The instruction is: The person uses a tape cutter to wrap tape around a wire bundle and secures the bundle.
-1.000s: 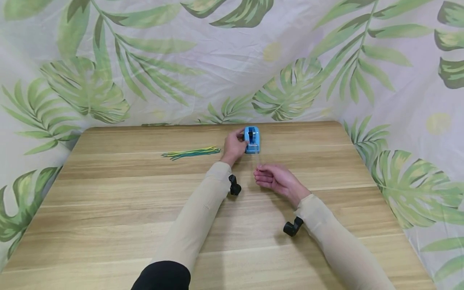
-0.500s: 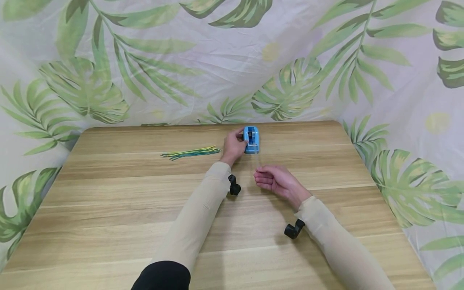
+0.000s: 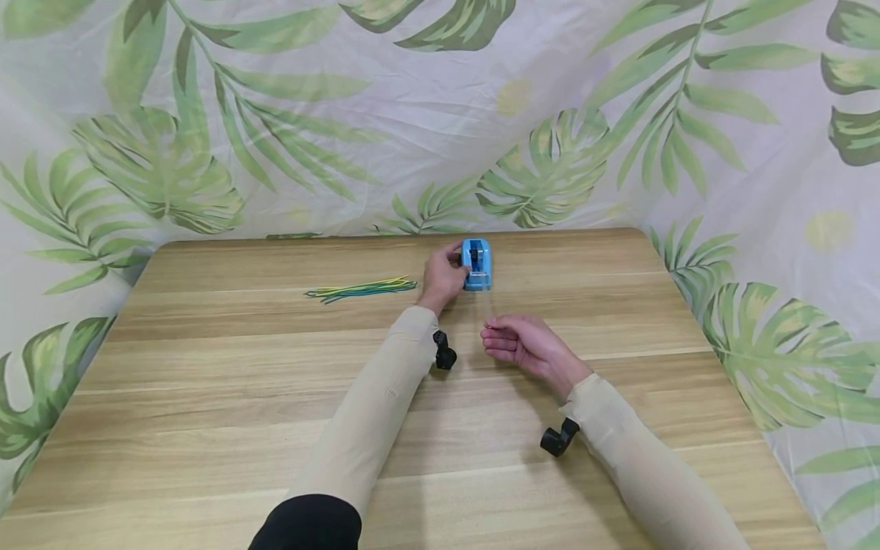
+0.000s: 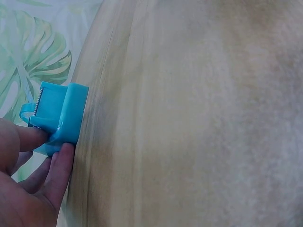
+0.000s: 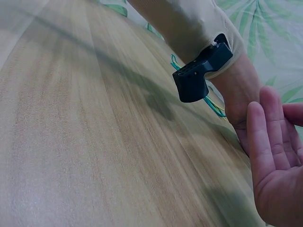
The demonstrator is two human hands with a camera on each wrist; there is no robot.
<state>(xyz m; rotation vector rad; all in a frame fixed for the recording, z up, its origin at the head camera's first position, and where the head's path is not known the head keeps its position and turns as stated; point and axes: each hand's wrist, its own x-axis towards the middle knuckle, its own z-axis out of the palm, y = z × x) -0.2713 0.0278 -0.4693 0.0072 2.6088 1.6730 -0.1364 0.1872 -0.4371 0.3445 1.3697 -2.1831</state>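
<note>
A blue tape dispenser [image 3: 484, 260] stands near the table's far edge. My left hand [image 3: 443, 279] grips its left side; in the left wrist view, the thumb lies on the dispenser [image 4: 73, 113] and the other fingers [image 4: 61, 165] rest along its lower side. A clear strip of tape [image 3: 487, 304] runs from the dispenser's front toward me. My right hand [image 3: 525, 344] pinches the strip's end between thumb and index finger, the other fingers held loosely together. In the right wrist view, the pinch is mostly cut off by the frame edge.
Left of the dispenser lies a bundle of thin yellow and green strands [image 3: 360, 289] with looped ends. Black wrist cameras [image 3: 444, 351] hang from both sleeves. A leaf-patterned cloth [image 3: 412, 114] rises behind the wooden table [image 3: 241, 412].
My right hand and wrist have shifted very slightly toward me while pinching the tape. My left hand stays on the dispenser.
</note>
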